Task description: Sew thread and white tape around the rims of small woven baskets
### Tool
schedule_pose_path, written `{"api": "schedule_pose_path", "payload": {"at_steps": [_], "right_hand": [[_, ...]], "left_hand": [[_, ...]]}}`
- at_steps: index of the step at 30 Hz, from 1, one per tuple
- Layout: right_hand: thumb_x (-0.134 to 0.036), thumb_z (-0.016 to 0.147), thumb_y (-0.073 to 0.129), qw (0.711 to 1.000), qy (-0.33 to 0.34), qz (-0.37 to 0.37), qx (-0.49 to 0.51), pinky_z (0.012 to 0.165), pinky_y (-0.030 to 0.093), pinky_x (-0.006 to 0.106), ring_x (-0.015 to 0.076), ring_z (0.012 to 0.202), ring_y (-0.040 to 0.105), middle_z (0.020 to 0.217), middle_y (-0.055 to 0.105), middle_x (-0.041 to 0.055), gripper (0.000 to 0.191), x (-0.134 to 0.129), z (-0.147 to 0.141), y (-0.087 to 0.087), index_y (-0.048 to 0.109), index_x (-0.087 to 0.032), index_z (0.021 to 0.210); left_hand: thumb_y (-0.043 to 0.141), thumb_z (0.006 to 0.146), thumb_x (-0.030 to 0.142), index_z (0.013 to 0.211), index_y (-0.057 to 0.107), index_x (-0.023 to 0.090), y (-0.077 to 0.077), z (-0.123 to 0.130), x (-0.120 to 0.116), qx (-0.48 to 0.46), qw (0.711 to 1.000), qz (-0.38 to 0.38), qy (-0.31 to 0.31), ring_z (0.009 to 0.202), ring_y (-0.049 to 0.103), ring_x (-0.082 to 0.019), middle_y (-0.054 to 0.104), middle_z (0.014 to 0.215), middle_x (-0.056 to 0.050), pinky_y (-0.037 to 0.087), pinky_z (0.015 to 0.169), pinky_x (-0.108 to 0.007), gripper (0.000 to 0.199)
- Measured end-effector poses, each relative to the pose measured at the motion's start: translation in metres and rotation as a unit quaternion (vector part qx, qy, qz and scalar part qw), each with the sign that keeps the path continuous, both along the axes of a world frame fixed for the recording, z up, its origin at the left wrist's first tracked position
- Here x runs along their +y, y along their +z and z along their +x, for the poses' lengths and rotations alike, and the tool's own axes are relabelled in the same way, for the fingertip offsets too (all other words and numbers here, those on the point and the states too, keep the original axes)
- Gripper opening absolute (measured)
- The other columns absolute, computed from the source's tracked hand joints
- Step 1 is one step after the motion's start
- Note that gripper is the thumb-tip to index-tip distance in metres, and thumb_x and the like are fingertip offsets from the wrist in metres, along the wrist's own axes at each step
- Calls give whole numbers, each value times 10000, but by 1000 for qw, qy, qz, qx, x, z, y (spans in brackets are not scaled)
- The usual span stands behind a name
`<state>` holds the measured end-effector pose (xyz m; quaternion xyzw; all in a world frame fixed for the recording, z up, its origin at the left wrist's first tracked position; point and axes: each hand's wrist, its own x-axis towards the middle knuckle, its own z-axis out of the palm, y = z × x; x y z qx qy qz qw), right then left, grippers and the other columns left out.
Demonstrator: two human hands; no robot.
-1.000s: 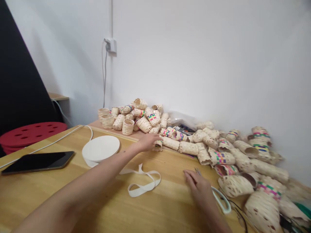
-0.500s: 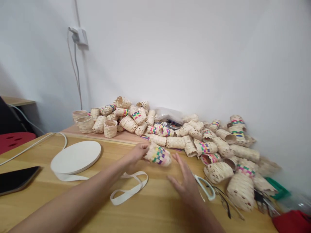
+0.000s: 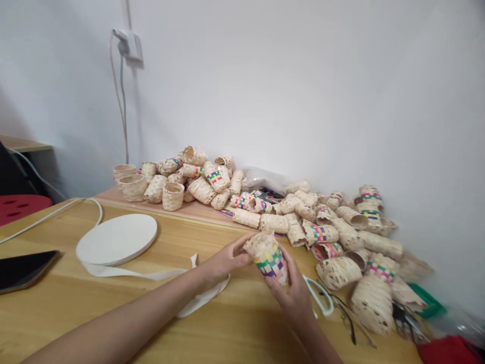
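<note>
A small woven basket [image 3: 270, 260] with a checked band of yellow, green and purple is held between both hands above the table, tilted with its open, ragged rim up and to the left. My left hand [image 3: 231, 257] grips its rim side with thumb and fingers. On the other side, my right hand [image 3: 291, 288] wraps round the lower part of the basket. Under my left forearm runs a white ribbon [image 3: 151, 276], coming off a flat white roll [image 3: 120, 237]. White-handled scissors [image 3: 320, 298] lie just right of my right hand.
Many woven baskets [image 3: 275, 222] are heaped along the wall. A black phone [image 3: 26, 270] lies at the left. Glasses [image 3: 346, 316], a green tray [image 3: 428, 302] and red cloth [image 3: 450, 350] are at the right. A white cable [image 3: 49, 217] crosses the left corner.
My right hand has closed on the basket, which before was in my left hand alone. The basket has moved right and turned so its rim faces up.
</note>
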<state>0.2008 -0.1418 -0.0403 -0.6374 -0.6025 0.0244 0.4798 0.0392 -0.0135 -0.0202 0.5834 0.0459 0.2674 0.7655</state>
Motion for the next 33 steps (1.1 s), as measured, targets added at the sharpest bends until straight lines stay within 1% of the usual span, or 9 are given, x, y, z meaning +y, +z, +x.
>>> {"api": "schedule_pose_path", "payload": {"at_steps": [3, 5, 8, 11, 14, 18, 23, 28, 33], "right_hand": [[-370, 836, 597, 999, 51, -10, -11, 961, 494, 395, 284, 1185, 560, 1329, 554, 133, 611, 0, -1, -5, 404, -186, 1386], [-384, 836, 604, 998, 57, -8, -17, 952, 501, 412, 288, 1161, 576, 1328, 551, 137, 606, 1, 1, -10, 418, -191, 1379], [-420, 833, 611, 999, 41, 4, 0, 905, 528, 429, 287, 1094, 614, 1353, 524, 139, 626, 1, 4, -14, 412, -213, 1389], [-450, 851, 588, 997, 50, 26, 45, 877, 541, 414, 274, 1059, 627, 1334, 537, 123, 591, -1, 4, -9, 434, -239, 1381], [-467, 864, 572, 995, 51, 37, 83, 853, 548, 396, 262, 1041, 627, 1269, 574, 117, 547, -4, 1, -2, 480, -242, 1354], [-456, 874, 569, 988, 53, 31, 141, 828, 552, 368, 224, 958, 652, 1248, 582, 124, 591, -6, -1, 1, 423, -239, 1404], [-444, 842, 617, 985, 56, 18, 165, 846, 542, 368, 209, 900, 655, 1238, 581, 98, 486, -7, 3, -1, 555, -257, 1286], [-426, 807, 664, 982, 70, 2, 175, 829, 552, 376, 226, 907, 654, 1284, 553, 124, 538, -8, 7, -1, 544, -246, 1299], [-419, 781, 697, 974, 81, 22, 210, 820, 550, 366, 241, 964, 642, 1274, 543, 103, 509, -7, 1, 0, 577, -269, 1252]], "left_hand": [[789, 607, 578, 1361, 446, 199, 9, 0, -15, -23, 999, 46, 1, 1151, 553, -280, 590, 1248, -132, 421, 1000, -393, 910], [806, 612, 529, 1313, 494, 189, 15, -1, -19, -9, 993, 109, 53, 1166, 544, -287, 596, 1245, -125, 415, 1005, -386, 839], [821, 630, 408, 1251, 543, 199, 18, -4, -19, 38, 961, 231, 148, 1195, 522, -277, 591, 1262, -95, 380, 1043, -362, 713], [829, 618, 355, 1238, 529, 203, 14, -4, -17, 74, 934, 294, 190, 1154, 548, -268, 602, 1235, -88, 403, 1016, -350, 706], [839, 602, 358, 1224, 515, 198, 10, -2, -18, 85, 929, 305, 189, 1127, 564, -262, 609, 1207, -87, 428, 984, -338, 720], [851, 585, 384, 1246, 505, 198, 8, -1, -20, 93, 929, 307, 182, 1149, 552, -265, 598, 1230, -91, 415, 1005, -345, 769], [837, 597, 445, 1379, 416, 196, 4, -1, -21, 98, 928, 318, 166, 1241, 483, -294, 529, 1342, -120, 348, 1076, -384, 923], [732, 718, 513, 1436, 334, 179, -3, 0, -23, 59, 948, 290, 120, 1277, 450, -300, 478, 1394, -146, 327, 1091, -413, 887], [811, 641, 431, 1417, 346, 156, -1, 0, -28, 73, 960, 249, 103, 1265, 460, -307, 486, 1381, -152, 355, 1066, -395, 945]]}}
